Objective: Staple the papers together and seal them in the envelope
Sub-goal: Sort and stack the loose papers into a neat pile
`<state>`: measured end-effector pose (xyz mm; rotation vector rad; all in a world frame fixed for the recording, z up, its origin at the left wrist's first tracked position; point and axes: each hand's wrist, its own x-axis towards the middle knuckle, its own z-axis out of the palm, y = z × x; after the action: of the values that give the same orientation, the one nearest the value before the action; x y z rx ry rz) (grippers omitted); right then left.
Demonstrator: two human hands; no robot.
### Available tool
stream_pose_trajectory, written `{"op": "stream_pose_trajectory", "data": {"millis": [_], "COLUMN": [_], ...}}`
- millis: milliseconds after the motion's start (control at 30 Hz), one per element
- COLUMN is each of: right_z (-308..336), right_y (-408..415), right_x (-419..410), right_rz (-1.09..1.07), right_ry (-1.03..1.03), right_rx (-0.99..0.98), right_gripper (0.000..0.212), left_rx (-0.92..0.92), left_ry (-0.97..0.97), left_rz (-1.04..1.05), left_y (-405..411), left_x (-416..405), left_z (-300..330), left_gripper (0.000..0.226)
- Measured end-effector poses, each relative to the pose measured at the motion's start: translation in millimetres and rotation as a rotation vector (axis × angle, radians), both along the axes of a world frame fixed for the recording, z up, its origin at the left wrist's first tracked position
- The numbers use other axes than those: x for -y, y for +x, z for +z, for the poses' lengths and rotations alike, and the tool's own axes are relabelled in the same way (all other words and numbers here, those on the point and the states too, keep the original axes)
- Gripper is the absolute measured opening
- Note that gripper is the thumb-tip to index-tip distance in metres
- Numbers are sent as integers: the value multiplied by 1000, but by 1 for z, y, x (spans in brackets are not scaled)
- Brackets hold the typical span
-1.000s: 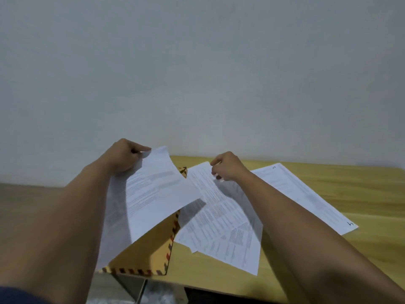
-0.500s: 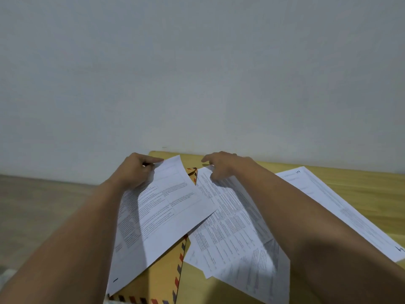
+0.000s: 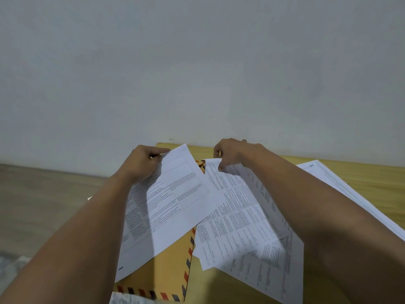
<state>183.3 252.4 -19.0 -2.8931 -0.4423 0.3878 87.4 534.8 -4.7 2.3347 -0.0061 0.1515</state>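
Gathering stage only: left hand (image 3: 140,165) pinches 1 sheet (image 3: 173,205) over the envelope (image 3: 168,266); right hand (image 3: 232,154) pinches loose papers (image 3: 238,218); stapling and sealing remain

Two hands: left hand (image 3: 140,164), right hand (image 3: 232,153). Four printed paper sheets (image 3: 236,211). One yellow striped-edge envelope (image 3: 171,266). One wooden table (image 3: 361,178).

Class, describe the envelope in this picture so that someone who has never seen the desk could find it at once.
Start at the yellow wooden desk against the pale wall. At its near left corner, under the printed white sheet that the left hand holds, lies a tan paper envelope. Unlike the white pages around it, it has a border of red and dark stripes.
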Motion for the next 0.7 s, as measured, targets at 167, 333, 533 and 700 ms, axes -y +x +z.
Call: {"op": "stream_pose_trajectory", "data": {"millis": [167, 333, 533, 700], "right_z": [6, 36, 88, 121], "right_y": [-16, -42, -90, -146], "right_x": [8, 36, 103, 186], "right_rz": [-10, -84, -200, -426], "right_ry": [100, 171, 211, 317], "right_rx": [52, 87, 149, 222], "right_gripper": [31, 33, 47, 28], "left_rx": [4, 34, 103, 163], "left_ry": [3, 4, 8, 17], "left_rz": [8, -35, -94, -193], "left_y": [-8, -28, -53, -70], "left_x": [4, 16, 46, 95], "left_z": [8, 27, 61, 89], "left_gripper": [32, 30, 30, 36]}}
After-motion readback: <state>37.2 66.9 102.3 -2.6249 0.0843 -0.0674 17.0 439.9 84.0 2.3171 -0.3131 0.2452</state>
